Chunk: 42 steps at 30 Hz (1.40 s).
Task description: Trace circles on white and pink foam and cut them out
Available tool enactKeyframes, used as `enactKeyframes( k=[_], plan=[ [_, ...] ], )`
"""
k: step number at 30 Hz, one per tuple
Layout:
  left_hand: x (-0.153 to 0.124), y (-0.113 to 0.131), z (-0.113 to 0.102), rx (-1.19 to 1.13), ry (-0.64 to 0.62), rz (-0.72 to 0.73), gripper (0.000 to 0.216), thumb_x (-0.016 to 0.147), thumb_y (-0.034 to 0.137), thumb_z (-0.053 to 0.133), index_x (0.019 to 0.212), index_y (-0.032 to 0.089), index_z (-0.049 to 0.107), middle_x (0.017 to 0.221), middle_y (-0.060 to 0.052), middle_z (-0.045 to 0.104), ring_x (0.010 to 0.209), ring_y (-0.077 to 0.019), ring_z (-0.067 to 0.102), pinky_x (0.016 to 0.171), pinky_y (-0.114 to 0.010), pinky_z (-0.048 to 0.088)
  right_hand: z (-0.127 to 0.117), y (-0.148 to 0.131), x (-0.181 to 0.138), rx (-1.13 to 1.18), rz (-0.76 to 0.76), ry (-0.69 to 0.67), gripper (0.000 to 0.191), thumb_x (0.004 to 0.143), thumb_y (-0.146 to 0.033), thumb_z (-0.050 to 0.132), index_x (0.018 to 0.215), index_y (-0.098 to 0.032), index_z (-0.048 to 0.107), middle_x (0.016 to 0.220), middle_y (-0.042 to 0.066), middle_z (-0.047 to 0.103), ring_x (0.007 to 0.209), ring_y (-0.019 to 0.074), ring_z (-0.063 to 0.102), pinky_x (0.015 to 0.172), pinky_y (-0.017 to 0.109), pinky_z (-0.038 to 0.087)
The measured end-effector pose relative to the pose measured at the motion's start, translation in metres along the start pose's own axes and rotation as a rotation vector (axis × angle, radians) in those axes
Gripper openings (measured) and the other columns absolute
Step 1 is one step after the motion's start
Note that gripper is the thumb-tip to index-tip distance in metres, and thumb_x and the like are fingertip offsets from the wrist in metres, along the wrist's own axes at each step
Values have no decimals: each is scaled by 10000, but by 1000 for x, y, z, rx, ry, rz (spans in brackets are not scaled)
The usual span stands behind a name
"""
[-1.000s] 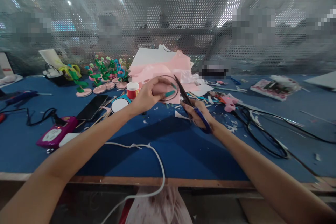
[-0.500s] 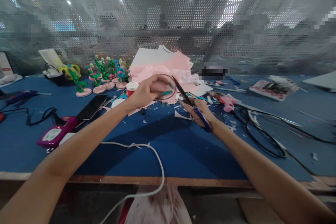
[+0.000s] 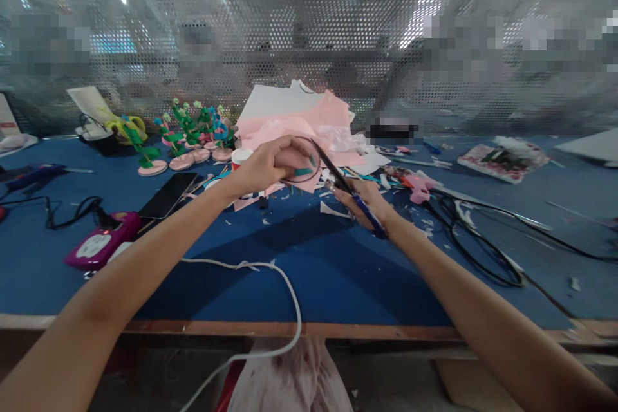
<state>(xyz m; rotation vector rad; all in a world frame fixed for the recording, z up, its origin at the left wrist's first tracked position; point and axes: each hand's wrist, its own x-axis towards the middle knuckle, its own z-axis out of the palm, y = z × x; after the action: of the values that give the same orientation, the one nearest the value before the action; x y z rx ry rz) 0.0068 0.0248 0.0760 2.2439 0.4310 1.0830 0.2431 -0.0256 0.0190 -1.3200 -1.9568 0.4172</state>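
My left hand [image 3: 261,168] is closed on a round pink disc [image 3: 291,158] with a dark outline, held up above the table between thumb and fingers. The thumb and fingers cover part of the disc. In my right hand [image 3: 365,198] is a pair of scissors [image 3: 333,166] with dark blades and blue handles. The blades point up and left, their tip at the disc's upper right edge. Whether they touch the disc, I cannot tell. Behind both hands lies a pile of pink and white sheets [image 3: 277,103].
Paper flowers [image 3: 190,132] on pink round bases stand at the back left. A phone [image 3: 168,195] and a purple power strip [image 3: 103,241] lie nearer. To the right rests a pink glue gun [image 3: 418,187] with black cable. Scraps litter the middle; a white cable [image 3: 284,277] crosses the front edge.
The disc and the scissors have shifted slightly left together, the scissors tip staying by the disc's upper right edge. Both hands keep their hold.
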Motion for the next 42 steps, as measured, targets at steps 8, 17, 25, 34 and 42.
enactKeyframes(
  k=[8, 17, 25, 34, 42],
  plan=[
    [-1, 1, 2, -26, -23, -34, 331, 656, -4, 564, 946, 139, 635, 1119, -99, 669, 1002, -184, 631, 720, -229, 532, 3, -24, -10, 148, 88, 3, 463, 841, -606, 524, 631, -210, 410, 497, -45, 368, 405, 96, 404, 432, 251, 313],
    [-1, 3, 1, -10, -36, -21, 286, 691, 16, 596, 945, 142, 632, 1091, -98, 673, 971, -185, 636, 699, -241, 534, 2, -11, -6, 125, 32, 10, 463, 837, -606, 540, 644, -202, 422, 537, -42, 355, 486, 91, 361, 467, 252, 274],
    [1, 6, -4, 29, -61, -10, 252, 698, 35, 623, 923, 143, 653, 1067, -86, 686, 1004, -185, 633, 801, -275, 531, 1, -12, -6, 40, -35, 68, 459, 867, -583, 504, 619, -204, 426, 556, -22, 388, 551, 121, 377, 558, 290, 315],
    [-1, -7, 9, -181, 304, -121, 471, 711, 304, 807, 1113, 215, 581, 1024, -41, 662, 860, -134, 642, 701, -235, 553, 1, -9, -4, 171, 97, 34, 507, 814, -687, 530, 637, -222, 433, 455, -33, 396, 391, 116, 393, 414, 273, 341],
    [1, -13, 25, -333, 473, -408, 371, 619, 325, 873, 789, 141, 600, 627, 43, 542, 548, -64, 498, 494, -198, 458, 18, -1, -8, 317, 123, 1, 517, 861, -688, 484, 657, -214, 461, 388, -60, 374, 313, 92, 380, 343, 226, 341]
  ],
)
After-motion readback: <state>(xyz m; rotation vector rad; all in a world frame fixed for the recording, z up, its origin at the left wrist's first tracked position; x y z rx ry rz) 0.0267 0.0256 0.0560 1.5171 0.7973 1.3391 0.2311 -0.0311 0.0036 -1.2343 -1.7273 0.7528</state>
